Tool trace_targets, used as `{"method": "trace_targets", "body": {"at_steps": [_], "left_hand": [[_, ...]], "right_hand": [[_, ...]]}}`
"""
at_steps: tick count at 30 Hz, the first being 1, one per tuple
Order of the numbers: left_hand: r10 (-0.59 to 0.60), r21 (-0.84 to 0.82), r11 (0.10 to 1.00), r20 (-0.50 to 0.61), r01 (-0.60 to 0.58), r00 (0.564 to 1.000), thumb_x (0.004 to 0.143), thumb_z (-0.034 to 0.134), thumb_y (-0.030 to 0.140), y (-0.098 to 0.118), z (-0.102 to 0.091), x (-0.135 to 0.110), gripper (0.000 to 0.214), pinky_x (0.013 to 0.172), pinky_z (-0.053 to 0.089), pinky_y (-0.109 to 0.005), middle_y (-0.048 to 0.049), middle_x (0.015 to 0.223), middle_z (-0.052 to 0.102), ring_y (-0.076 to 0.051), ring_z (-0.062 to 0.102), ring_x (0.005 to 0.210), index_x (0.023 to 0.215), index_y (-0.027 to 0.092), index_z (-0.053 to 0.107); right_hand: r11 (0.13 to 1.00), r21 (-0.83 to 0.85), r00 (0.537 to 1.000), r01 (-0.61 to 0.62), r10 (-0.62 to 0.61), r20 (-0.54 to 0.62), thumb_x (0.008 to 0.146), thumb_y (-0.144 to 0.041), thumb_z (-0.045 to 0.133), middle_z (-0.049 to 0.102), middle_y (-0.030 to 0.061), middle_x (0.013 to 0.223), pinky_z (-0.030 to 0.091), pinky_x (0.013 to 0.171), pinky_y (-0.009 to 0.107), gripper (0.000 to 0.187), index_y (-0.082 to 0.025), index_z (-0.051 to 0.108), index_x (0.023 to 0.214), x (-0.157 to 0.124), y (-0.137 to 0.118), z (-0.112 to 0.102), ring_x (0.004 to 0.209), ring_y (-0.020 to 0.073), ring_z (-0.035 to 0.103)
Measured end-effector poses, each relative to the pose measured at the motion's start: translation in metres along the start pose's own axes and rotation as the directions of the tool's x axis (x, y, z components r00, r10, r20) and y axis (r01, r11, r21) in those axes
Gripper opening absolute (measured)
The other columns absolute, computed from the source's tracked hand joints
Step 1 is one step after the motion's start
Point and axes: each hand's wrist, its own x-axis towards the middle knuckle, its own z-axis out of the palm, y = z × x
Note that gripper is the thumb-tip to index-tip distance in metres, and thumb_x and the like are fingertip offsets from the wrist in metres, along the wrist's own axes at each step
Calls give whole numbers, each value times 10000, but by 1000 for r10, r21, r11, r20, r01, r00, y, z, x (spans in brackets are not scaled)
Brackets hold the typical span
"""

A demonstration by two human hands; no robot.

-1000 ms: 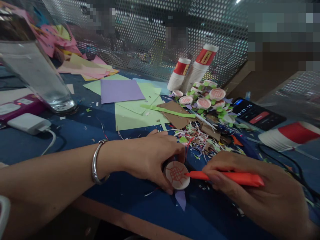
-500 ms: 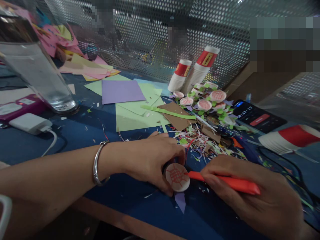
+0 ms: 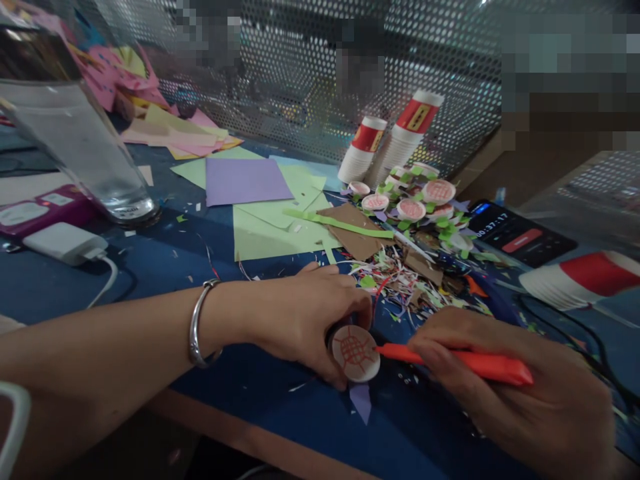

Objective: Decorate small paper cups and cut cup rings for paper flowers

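Between the thumb and fingers of my left hand (image 3: 315, 317) is a small round white paper piece (image 3: 356, 353), its top drawn over with a red grid and short red rays. A pointed purple paper scrap (image 3: 361, 403) sticks out below its near edge. My right hand (image 3: 520, 393) is closed around a red marker pen (image 3: 487, 365), whose tip points left at the disc's right rim. Whether the tip touches it I cannot tell. A silver bracelet (image 3: 199, 327) circles my left wrist.
Similar red-marked discs with green leaf scraps are heaped (image 3: 425, 207) behind paper shreds (image 3: 400, 283). Stacked paper cups (image 3: 363, 150) lean by the mesh panel. A lying cup (image 3: 585, 277), a phone (image 3: 525, 233), green paper (image 3: 280, 240), purple paper (image 3: 245, 180) and a water bottle (image 3: 90, 147) surround the hands.
My right hand and the marker have shifted slightly right, the tip moving toward the disc's outer edge. My left hand keeps its hold. The whole view has drifted a little.
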Motion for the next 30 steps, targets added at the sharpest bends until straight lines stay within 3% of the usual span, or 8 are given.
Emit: {"method": "trace_targets", "body": {"at_steps": [6,12,22,30], "left_hand": [[10,9,1000,3,-10,1000,679,867,474,-1,0,-1,556,815,330,-322,-36,1061,643,-242,541,1005,1109,203,645],[12,21,1000,10,-12,1000,689,867,481,-1,0,0,565,834,335,-327,-41,1076,641,-245,539,1019,1119,196,637],[-7,25,1000,23,6,1000,709,851,481,1,-2,-1,558,847,347,-339,-46,1092,642,-245,542,1032,1131,188,632],[0,14,1000,20,-1,1000,698,857,479,-1,-1,0,564,848,350,-342,-52,1113,647,-251,546,1037,1124,186,630]], "right_hand": [[999,54,996,-1,6,-89,955,-279,644,700,-61,712,480,572,200,124,-277,683,837,0,2,8,559,79,625],[1000,7,1000,21,-21,-23,953,-239,644,707,-51,716,485,551,196,113,-262,673,847,3,3,7,569,84,644],[998,60,999,21,-18,-41,928,-227,661,753,-12,786,546,581,226,69,-266,710,899,3,3,11,631,131,705],[999,33,998,43,-41,-44,940,-233,656,746,-26,784,531,577,211,66,-274,704,919,1,3,9,612,110,688]]}}
